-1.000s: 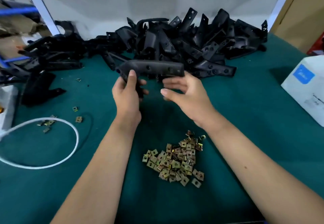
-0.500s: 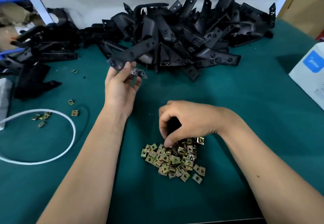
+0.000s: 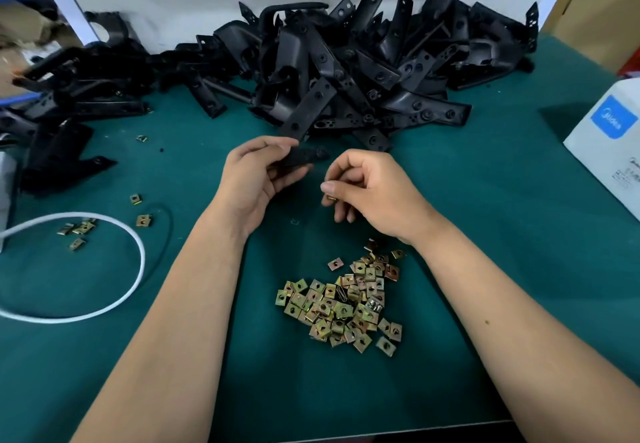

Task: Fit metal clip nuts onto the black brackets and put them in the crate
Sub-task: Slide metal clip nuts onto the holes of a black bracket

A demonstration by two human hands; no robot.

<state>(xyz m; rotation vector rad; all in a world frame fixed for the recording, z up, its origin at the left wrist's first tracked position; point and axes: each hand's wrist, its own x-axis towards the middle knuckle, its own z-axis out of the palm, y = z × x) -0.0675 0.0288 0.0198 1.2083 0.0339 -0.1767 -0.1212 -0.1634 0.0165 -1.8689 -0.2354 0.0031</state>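
My left hand (image 3: 254, 179) grips a black bracket (image 3: 304, 110) by its lower end, the long arm slanting up to the right over the green table. My right hand (image 3: 367, 188) hovers just right of that end, thumb and fingers pinching a small brass-coloured clip nut (image 3: 330, 196). A heap of clip nuts (image 3: 341, 304) lies on the mat between my forearms. A big pile of black brackets (image 3: 363, 58) fills the back of the table. No crate is in view.
More black brackets (image 3: 69, 96) lie at the back left. A white cable loop (image 3: 104, 290) encloses a few stray nuts (image 3: 78, 229); others (image 3: 143, 221) lie beside it. A white carton with a blue label (image 3: 609, 141) stands at the right edge.
My right hand dipped into the nut heap, then rose with a nut toward the bracket. My left hand brought the bracket's end down and closer to me.
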